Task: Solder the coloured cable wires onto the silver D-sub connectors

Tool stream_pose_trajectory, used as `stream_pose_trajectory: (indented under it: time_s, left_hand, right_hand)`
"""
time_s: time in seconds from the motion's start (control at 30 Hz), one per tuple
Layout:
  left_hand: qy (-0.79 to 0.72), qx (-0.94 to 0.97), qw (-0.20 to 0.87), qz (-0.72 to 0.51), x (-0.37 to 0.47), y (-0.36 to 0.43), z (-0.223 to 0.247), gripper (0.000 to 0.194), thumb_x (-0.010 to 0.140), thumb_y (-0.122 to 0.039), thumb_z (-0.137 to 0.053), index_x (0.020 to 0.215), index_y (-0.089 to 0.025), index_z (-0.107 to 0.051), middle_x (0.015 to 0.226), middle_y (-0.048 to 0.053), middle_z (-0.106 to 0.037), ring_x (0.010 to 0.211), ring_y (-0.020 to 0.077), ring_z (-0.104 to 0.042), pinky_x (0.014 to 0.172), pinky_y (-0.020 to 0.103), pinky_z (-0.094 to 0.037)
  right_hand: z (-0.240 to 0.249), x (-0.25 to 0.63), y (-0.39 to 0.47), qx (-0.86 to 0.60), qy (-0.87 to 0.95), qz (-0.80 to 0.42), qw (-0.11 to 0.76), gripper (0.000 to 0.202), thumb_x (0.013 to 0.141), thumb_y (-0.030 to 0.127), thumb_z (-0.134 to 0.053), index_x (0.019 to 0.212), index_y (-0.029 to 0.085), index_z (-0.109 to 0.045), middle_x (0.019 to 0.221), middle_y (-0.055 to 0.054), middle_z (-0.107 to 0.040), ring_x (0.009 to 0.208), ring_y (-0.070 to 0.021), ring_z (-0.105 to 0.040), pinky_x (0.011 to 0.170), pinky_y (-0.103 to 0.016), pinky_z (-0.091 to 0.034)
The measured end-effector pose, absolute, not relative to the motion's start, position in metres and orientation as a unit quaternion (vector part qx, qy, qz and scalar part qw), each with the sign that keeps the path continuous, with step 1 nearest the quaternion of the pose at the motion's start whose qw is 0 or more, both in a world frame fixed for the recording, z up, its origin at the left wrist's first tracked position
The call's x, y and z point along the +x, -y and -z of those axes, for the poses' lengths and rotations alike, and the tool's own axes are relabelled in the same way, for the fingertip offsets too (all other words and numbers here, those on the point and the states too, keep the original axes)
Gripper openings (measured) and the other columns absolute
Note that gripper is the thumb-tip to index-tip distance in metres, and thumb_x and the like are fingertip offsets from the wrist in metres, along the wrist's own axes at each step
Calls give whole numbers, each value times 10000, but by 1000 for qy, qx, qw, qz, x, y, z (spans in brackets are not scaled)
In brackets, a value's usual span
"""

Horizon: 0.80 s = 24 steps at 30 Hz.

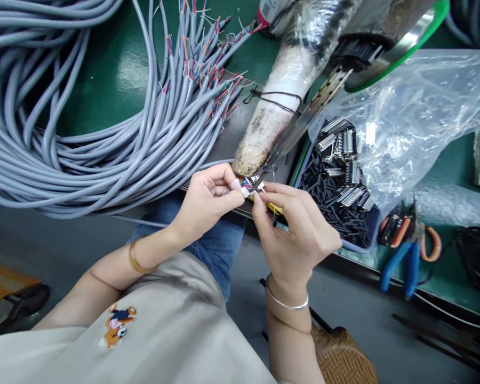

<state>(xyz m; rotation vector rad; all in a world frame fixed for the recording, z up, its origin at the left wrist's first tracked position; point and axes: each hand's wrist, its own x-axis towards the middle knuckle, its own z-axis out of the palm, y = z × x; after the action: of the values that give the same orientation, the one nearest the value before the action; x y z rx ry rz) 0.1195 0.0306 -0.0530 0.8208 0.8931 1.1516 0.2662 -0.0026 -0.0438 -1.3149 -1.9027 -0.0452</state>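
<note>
My left hand [206, 200] is closed at the table's front edge, its thumb and fingers pinching the end of a grey cable whose thin coloured wires [245, 182] fan out at the fingertips. Facing it, my right hand [294, 221] is closed in a pinch at the same spot. Whatever sits between its fingertips is too small to make out. A metal connector [254, 180] shows just above the fingertips, by the wires. Close over it comes down a dark pointed tool [278, 152], which looks like a soldering iron. White wrapping covers some of my left fingertips.
A large bundle of grey cables [116, 176] with stripped ends lies left. A tube in stained white wrapping [256, 133] slants above my hands. Right of them stand a bin [374, 234] of black sleeves and connectors [346, 160], a plastic bag [416, 117] and blue-handled pliers [402, 266].
</note>
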Motion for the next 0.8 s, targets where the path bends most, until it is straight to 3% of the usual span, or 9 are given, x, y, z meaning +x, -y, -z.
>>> stream_pose_trajectory:
  time_s: [0.47, 0.8]
  left_hand:
    - [-407, 376, 671, -492, 118, -23, 57, 220, 668, -69, -733, 651, -146, -528, 659, -50, -573, 550, 20, -471, 515, 135, -373]
    - [-438, 448, 631, -459, 116, -9, 64, 194, 718, -157, -709, 666, -164, -522, 685, -23, -555, 578, 53, -451, 526, 185, -335]
  right_hand:
    - [52, 271, 12, -521, 755, -5, 399, 137, 900, 119, -703, 880, 229, -624, 930, 3, -784, 828, -125, -764, 697, -212, -565]
    - [62, 273, 22, -521, 749, 14, 409, 162, 883, 107, -728, 929, 243, -653, 902, 8, -795, 806, -140, -779, 728, -231, -603]
